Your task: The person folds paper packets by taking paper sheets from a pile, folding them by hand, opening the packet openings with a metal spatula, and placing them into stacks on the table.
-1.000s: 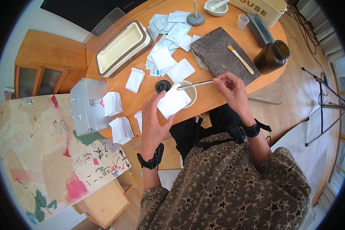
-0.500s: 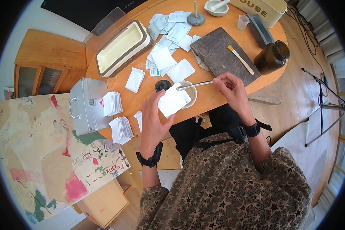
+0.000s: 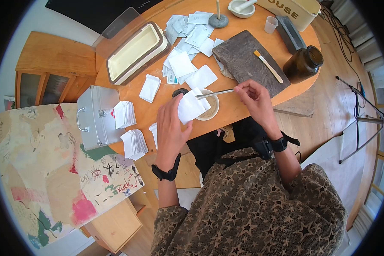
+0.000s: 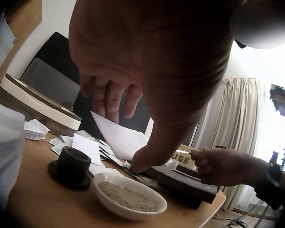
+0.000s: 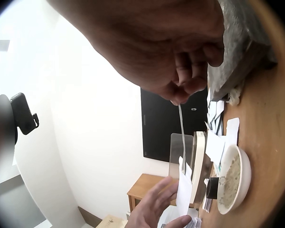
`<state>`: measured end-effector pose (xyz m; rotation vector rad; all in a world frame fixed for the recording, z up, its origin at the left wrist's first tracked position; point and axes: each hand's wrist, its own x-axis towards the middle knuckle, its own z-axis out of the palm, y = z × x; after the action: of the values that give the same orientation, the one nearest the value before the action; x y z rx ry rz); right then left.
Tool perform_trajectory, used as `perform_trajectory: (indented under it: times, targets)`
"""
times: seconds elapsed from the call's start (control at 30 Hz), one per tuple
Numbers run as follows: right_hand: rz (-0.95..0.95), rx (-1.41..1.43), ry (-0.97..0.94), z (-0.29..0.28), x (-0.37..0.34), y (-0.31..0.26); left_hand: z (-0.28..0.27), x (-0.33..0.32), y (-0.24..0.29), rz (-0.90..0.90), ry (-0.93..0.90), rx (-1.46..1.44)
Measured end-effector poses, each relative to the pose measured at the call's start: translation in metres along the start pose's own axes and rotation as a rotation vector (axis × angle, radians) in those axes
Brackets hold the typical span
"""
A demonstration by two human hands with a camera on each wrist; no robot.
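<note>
My left hand (image 3: 170, 126) pinches a white paper packet (image 3: 190, 108) between thumb and fingers, above the near edge of the table. In the right hand (image 3: 257, 102) is a thin metal spoon (image 3: 219, 92), gripped at its end by thumb and fingertips. Its far end lies at the packet's upper edge, and in the right wrist view it reaches down into the paper. Below the packet stands a white bowl (image 4: 109, 199) of grey-beige powder (image 4: 133, 197). Beside the bowl sits a black hat-shaped stopper (image 4: 72, 166), partly covered by the packet in the head view.
White and pale-blue packets (image 3: 181, 64) lie scattered behind the bowl. Stacked folded papers (image 3: 134, 144) stand at left near a metal case (image 3: 99, 115). A cream box (image 3: 134, 53) lies behind. At right are a dark slab (image 3: 243, 55) with a brush (image 3: 268, 66) and a brown jar (image 3: 301, 66).
The left hand has turned slightly inward, and the packet has tilted and shifted a little to the right, covering more of the stopper. The right hand and spoon have barely moved.
</note>
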<state>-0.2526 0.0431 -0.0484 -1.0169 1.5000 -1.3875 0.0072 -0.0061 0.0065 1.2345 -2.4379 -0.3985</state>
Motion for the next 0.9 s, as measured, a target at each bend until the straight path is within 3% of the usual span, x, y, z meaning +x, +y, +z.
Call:
perform_trajectory:
  times: [0.17,0.33,0.57,0.9]
  targets:
    - [-0.054,-0.091,0.039,0.008,-0.005,-0.009,0.006,0.002,-0.002,-0.013,0.008,0.067]
    - [-0.587,-0.48,0.032,0.009,-0.008,-0.017,0.014,0.006,-0.001,-0.024,0.048,0.087]
    - [-0.653,-0.539,0.046,0.005,-0.01,-0.024,0.019,0.004,-0.001,-0.071,0.079,0.087]
    - [-0.499,-0.376,0.189,0.002,-0.012,-0.03,0.015,0.001,0.002,-0.139,0.095,0.094]
